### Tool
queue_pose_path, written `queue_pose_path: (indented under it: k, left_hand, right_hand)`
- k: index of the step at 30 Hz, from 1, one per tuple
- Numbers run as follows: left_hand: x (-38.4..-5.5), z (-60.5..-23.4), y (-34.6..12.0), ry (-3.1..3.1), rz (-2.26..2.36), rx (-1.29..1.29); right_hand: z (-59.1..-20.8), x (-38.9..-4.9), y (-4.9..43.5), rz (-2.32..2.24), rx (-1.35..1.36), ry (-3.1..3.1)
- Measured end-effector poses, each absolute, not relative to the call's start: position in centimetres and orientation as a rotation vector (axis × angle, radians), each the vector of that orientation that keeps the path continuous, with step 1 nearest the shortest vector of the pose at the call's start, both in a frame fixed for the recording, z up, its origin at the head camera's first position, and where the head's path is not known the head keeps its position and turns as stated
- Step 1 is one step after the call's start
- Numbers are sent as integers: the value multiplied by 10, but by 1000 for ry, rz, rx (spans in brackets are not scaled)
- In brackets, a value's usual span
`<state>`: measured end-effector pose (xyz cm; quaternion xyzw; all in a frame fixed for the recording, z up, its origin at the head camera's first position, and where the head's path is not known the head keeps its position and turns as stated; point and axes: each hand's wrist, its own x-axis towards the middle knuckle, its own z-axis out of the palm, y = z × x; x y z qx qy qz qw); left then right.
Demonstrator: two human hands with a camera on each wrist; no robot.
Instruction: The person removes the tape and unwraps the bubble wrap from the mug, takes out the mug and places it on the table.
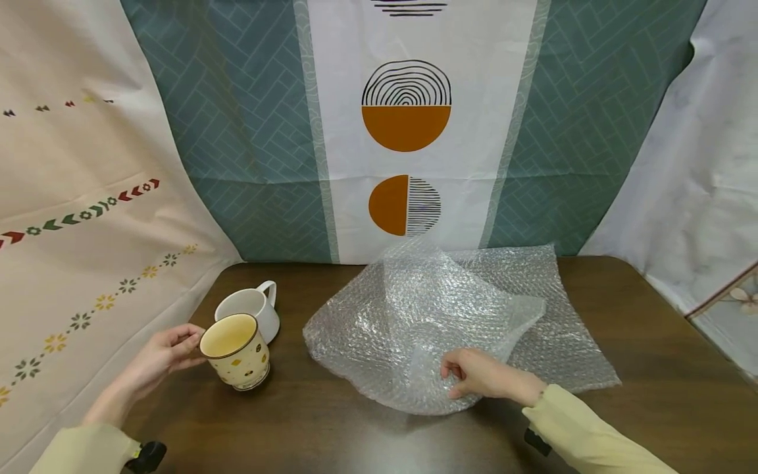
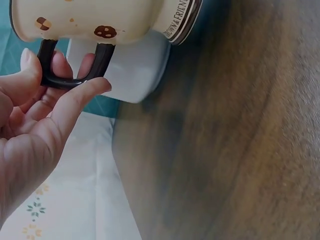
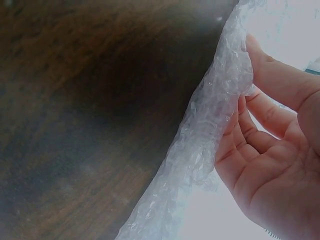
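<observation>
My left hand (image 1: 162, 359) grips a cream-yellow mug (image 1: 241, 365) by its dark handle (image 2: 75, 80), thumb and fingers about it. The mug has a dark rim, small brown and yellow motifs and lettering round its foot; it leans slightly, low over the table. Right behind it stands a white mug (image 1: 269, 319), partly hidden, its handle pointing to the back. On the right, my right hand (image 1: 482, 375) pinches the near part of a crumpled sheet of bubble wrap (image 1: 367, 336), thumb and fingers at a bunched fold (image 3: 225, 85).
A flatter piece of bubble wrap (image 1: 568, 342) lies under and behind the crumpled one, spreading to the right. The dark wooden table (image 1: 308, 428) has rounded far corners. A patterned cloth (image 1: 260, 151) hangs at the back, with pale cloths on either side.
</observation>
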<state>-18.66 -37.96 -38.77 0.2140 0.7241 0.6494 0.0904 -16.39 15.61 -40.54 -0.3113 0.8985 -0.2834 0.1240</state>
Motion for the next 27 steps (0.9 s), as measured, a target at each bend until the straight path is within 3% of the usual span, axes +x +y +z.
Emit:
queue_pose_path:
  k: [27]
  left_hand:
    - [-189, -394, -389, 2019, 1922, 683]
  right_hand:
    - [-405, -164, 157, -823, -906, 2616]
